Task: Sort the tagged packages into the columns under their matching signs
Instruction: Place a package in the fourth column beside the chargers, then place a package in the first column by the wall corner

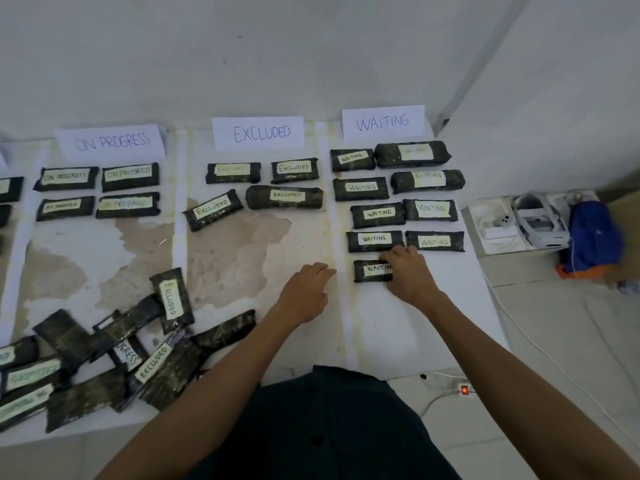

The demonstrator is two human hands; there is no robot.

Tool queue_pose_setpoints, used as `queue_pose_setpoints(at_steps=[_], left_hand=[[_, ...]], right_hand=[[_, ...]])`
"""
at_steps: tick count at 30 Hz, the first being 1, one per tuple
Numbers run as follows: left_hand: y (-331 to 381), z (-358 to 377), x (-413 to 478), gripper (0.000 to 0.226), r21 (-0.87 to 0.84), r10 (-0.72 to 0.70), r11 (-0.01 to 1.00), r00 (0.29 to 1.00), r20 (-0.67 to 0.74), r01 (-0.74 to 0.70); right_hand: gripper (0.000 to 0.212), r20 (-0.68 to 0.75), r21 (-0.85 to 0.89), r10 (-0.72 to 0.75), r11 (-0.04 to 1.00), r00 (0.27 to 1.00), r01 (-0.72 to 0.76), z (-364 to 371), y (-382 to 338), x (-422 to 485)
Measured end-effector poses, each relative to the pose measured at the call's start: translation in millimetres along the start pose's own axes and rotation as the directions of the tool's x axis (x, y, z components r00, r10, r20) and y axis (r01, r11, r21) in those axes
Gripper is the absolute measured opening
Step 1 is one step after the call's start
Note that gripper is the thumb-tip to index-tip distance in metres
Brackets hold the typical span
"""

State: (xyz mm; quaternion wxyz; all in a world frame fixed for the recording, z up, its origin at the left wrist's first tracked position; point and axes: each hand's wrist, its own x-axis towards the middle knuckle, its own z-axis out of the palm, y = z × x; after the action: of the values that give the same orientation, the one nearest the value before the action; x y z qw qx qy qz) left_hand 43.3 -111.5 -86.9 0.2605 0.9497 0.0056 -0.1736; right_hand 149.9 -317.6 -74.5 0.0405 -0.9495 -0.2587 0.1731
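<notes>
A plain room, possibly in a home, is suggested: bare white walls (pixel 311 46), a tiled floor (pixel 571 341) spread with paper sheets (pixel 415 323) and handwritten signs (pixel 258 132), a power strip (pixel 464 389), a blue bag (pixel 594 237).

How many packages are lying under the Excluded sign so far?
4 packages under the Excluded sign: two side by side just below it, left and right; one beneath the right one; one tilted at lower left. None seems hidden. The pile holds more.
</notes>
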Motion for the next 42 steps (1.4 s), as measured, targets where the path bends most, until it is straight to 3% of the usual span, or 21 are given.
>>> queue_pose_setpoints(at_steps=[8,15,17,21,23,25,28,30,32,38,40,42], left_hand=[[-14.6,-9.2,-41.7,0.048,0.001,-0.038,0.999,0.998,-0.054,0.038],[-64.7,-6.9,-109.5,0.056,0.191,-0.350,0.907,0.925,-0.151,0.374],[-74.2,-5.2,-118.7,0.051,0.233,-0.369,0.890,0.919,-0.137,0.392],[-85.7,-7.7,-120.2,0.053,0.163,-0.334,0.923,0.936,-0.110,0.349],[-85.4,-15.8,-120.7,0.054,-0.049,-0.370,0.929,0.919,-0.136,0.366],[-79.1,-29.7,-120.4,0.047,-0.395,-0.472,0.838,0.864,-0.175,0.377],[-72.2,-49.2,-115.1,0.032,-0.761,-0.621,0.558,0.775,-0.117,0.331],[-68.9,-55.3,-111.9,0.029,-0.926,-0.638,0.277,0.770,0.023,0.258],[-66.3,-55.9,-111.3,0.030,-0.965,-0.610,0.138,0.786,0.096,0.224],[-68.0,-54.6,-116.2,0.033,-0.961,-0.620,0.117,0.774,0.128,0.252],[-69.2,-54.3,-117.4,0.032,-0.935,-0.583,0.217,0.805,0.106,0.281],[-66.7,-56.3,-116.5,0.033,-0.865,-0.517,0.396,0.853,0.067,0.308]], right_hand=[[0.055,0.041,0.077,-0.142,0.987,0.989,0.138,1.5,-57.7,-7.5],[0.053,0.214,0.200,-0.286,0.949,0.934,0.245,13.9,-143.4,-14.1],[0.052,0.244,0.224,-0.308,0.940,0.920,0.256,18.9,-161.9,-16.2],[0.050,0.271,0.314,-0.307,0.924,0.912,0.218,24.4,-185.2,-17.2],[0.048,0.249,0.417,-0.291,0.893,0.924,0.169,23.1,-191.7,-19.5],[0.046,0.211,0.516,-0.248,0.850,0.945,0.108,16.8,-197.1,-21.8],[0.042,0.197,0.646,-0.154,0.763,0.968,-0.010,3.7,-204.7,-24.8],[0.039,0.207,0.710,-0.123,0.701,0.971,-0.062,-0.2,-209.2,-28.2],[0.037,0.206,0.749,-0.114,0.658,0.972,-0.082,0.9,-212.5,-33.4],[0.045,0.203,0.761,-0.101,0.642,0.974,-0.092,2.5,-213.4,-39.6],[0.057,0.151,0.729,-0.140,0.685,0.979,-0.015,0.3,-213.5,-40.6],[0.069,0.064,0.562,-0.255,0.808,0.965,0.176,-0.4,-209.7,-38.6]])
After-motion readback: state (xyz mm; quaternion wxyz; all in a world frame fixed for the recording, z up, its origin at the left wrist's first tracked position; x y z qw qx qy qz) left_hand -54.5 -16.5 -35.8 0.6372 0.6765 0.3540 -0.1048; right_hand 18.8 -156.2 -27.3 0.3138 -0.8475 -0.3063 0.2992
